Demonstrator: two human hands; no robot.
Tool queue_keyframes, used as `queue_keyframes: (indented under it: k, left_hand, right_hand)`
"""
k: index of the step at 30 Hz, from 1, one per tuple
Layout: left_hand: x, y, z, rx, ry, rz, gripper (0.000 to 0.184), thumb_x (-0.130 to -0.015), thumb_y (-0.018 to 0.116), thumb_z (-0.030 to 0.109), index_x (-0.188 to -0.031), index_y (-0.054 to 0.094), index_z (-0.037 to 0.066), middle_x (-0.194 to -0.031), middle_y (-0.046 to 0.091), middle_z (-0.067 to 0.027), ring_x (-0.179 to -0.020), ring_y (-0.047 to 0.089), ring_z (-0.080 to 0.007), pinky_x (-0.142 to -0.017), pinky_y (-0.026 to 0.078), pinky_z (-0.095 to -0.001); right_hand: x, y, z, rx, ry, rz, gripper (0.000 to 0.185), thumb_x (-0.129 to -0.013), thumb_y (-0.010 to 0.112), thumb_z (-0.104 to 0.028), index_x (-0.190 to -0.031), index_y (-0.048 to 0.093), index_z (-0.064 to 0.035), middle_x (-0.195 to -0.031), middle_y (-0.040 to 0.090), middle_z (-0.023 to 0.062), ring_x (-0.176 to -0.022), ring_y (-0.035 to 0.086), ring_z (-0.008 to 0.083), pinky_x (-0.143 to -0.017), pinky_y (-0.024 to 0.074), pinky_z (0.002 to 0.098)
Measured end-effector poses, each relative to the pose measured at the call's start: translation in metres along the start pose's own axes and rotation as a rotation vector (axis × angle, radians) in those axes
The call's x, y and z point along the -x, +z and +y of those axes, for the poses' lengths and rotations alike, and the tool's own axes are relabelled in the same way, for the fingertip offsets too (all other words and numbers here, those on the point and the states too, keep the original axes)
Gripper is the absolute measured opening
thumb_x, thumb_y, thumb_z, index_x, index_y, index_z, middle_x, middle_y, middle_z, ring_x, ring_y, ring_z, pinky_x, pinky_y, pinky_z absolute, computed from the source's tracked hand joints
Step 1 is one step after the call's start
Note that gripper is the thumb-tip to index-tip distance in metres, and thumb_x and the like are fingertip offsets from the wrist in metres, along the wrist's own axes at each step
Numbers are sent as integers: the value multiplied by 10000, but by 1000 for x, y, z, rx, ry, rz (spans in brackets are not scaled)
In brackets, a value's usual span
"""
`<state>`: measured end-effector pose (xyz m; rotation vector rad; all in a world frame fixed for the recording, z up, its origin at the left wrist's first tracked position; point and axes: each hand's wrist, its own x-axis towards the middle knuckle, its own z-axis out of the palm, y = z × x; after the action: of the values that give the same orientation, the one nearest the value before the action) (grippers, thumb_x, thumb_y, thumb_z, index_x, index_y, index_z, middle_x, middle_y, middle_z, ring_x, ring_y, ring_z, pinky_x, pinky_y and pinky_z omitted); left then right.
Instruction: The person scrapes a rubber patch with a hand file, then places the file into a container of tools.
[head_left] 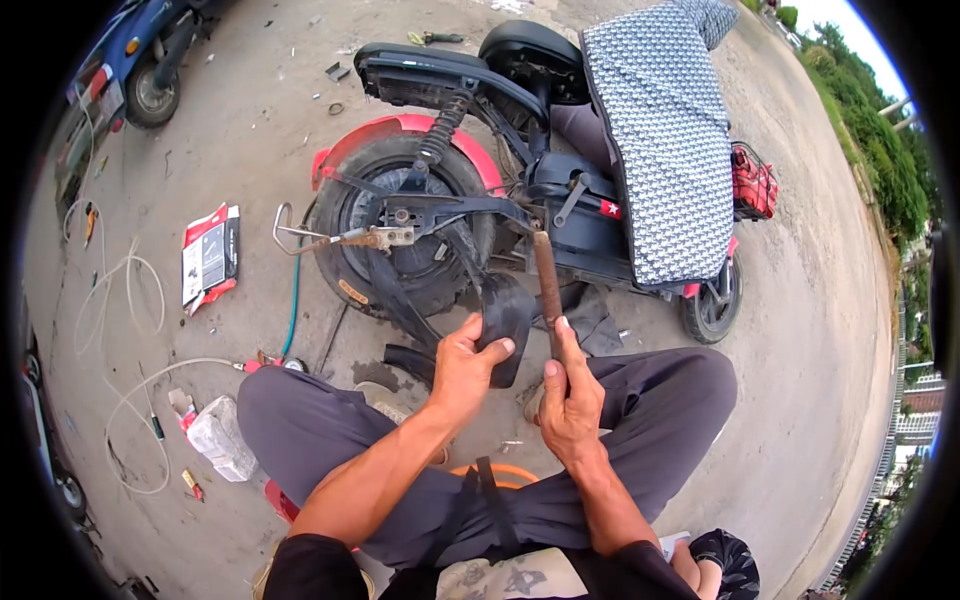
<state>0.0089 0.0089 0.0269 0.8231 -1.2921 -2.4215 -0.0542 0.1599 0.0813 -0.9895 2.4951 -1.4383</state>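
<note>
My left hand (pixel 465 365) is closed on a black rubber inner tube (pixel 507 318), its thumb lying along the flattened, wide section. Strips of the tube run up toward the scooter's rear wheel (pixel 375 215). Beside it, my right hand (pixel 572 395) grips the lower end of a long, flat, rusty file (pixel 548 278), thumb and forefinger stretched along it. The file points up and away, close to the tube's right edge; whether they touch I cannot tell. A red mudguard (pixel 400 125) curves round the wheel, and a spring shock absorber (pixel 442 128) stands over it.
A patterned cover (pixel 660 140) drapes the scooter's front. On the ground at left lie a red-and-white packet (pixel 211 260), a pale air hose (pixel 135 385), a plastic-wrapped bundle (pixel 222 438) and a small yellow-red tube (pixel 193 485). Another vehicle (pixel 150 60) stands upper left. A person's hand shows at lower right.
</note>
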Motion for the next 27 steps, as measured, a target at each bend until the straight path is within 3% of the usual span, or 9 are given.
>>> queue_keyframes:
  k: [2,3,6,8,9,14,16,22,27]
  left_hand:
    - [-1,0,2,47,-3,-18,144,-990,740,-15,-1133,756,-7,-1079,689,38,-994,607,-57,-890,531,-289]
    - [-2,0,-5,34,20,-16,150,-988,739,-16,-1137,754,-7,-1069,682,42,-989,607,-59,-886,528,-288]
    - [-10,-7,-23,-23,50,-28,215,-990,724,-34,-1201,743,1,-1082,695,36,-986,629,-65,-901,536,-283]
    - [-10,-11,-23,-19,27,-29,325,-1002,699,-67,-1315,730,15,-1148,749,11,-1003,678,-71,-950,564,-277]
    - [-7,-9,-18,14,4,-19,266,-995,707,-50,-1253,737,6,-1116,725,17,-992,655,-75,-922,549,-284]
    - [-4,-1,-9,127,-4,1,158,-978,722,-24,-1132,755,-11,-1073,693,28,-977,622,-84,-884,527,-295]
    - [-3,1,-8,116,7,-2,203,-978,721,-32,-1176,753,-2,-1082,695,28,-990,626,-78,-896,532,-292]
    - [-1,-1,1,127,6,-17,223,-977,715,-36,-1194,760,-17,-1118,693,20,-1025,628,-84,-921,536,-298]
    - [-3,4,-1,98,63,2,207,-975,716,-32,-1176,762,-15,-1109,698,18,-1008,624,-92,-901,533,-303]
  right_hand:
    - [44,-5,-1,-10,96,-156,540,-1107,603,33,-1643,545,29,-1509,707,282,-1337,738,441,-1091,596,439]
    - [49,2,-1,78,-17,-138,557,-1093,617,50,-1645,543,28,-1508,703,291,-1330,741,444,-1089,598,448]
    - [22,22,1,137,35,-101,603,-1088,637,19,-1678,536,-50,-1227,770,272,-1048,792,451,-860,619,487]
    - [-13,19,-19,117,201,-203,562,-1103,614,25,-1659,535,3,-1420,723,277,-1238,761,425,-985,607,435]
    - [-23,16,-25,110,278,-254,543,-1111,602,28,-1650,535,29,-1517,699,279,-1333,746,411,-1048,601,410]
    - [61,7,0,128,85,-158,532,-1110,595,38,-1640,549,31,-1544,686,276,-1350,735,420,-1063,598,422]
    - [49,13,-1,168,14,-96,637,-1088,633,17,-1705,492,-56,-1293,778,245,-1038,795,437,-851,626,460]
    - [-23,11,-17,128,48,-106,576,-1102,625,5,-1669,535,-37,-1399,750,271,-1125,791,444,-902,632,462]
    - [46,13,-8,163,-44,-78,559,-1105,622,-1,-1658,537,-18,-1438,742,262,-1202,781,444,-932,635,477]
